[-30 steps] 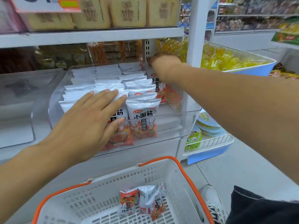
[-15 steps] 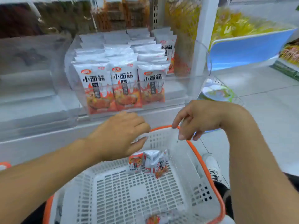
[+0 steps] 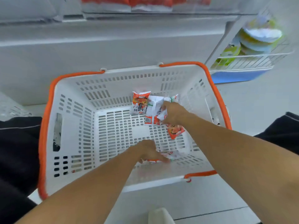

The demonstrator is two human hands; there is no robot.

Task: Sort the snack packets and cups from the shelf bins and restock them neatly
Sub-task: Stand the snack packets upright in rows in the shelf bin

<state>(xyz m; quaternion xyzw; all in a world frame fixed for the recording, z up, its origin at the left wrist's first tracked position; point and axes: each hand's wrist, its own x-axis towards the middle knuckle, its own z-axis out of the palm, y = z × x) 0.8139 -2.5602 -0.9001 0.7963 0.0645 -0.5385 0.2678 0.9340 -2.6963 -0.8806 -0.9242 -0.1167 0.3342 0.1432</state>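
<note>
Right hand: the right hand (image 3: 174,114) is seen inside the basket, toward its far right corner, with fingers curled round a white and orange packet (image 3: 175,130) whose lower end hangs below the hand.
Left hand: the left hand (image 3: 149,152) is lowered to the near side of the basket floor, palm down, fingers laid over a small packet (image 3: 171,156) lying flat there; whether the fingers are closed on it or only pressed on it cannot be told, as the area is blurred.
Loose packets: a packet with its orange printed face up (image 3: 140,102) is propped against the far wall of the basket; just beside it, on its right, a packet with its white back and barcode showing (image 3: 152,110) is found, touching the right hand.
Basket: a white slotted plastic basket (image 3: 77,120) with an orange rim and handles is set on the floor between the person's knees, which are clothed in black.
Shelf: above the basket a pale shelf front (image 3: 113,46) is seen, and along the top edge the blurred orange lower ends of a row of packets (image 3: 145,2) are visible in a clear bin.
Wire rack: at upper right, well apart from the basket, a white wire rack (image 3: 252,60) on a blue base is filled with stacked cups (image 3: 260,38) with pale lids and green and yellow sides.
Floor: light grey tiles (image 3: 242,102) are seen round the basket.
</note>
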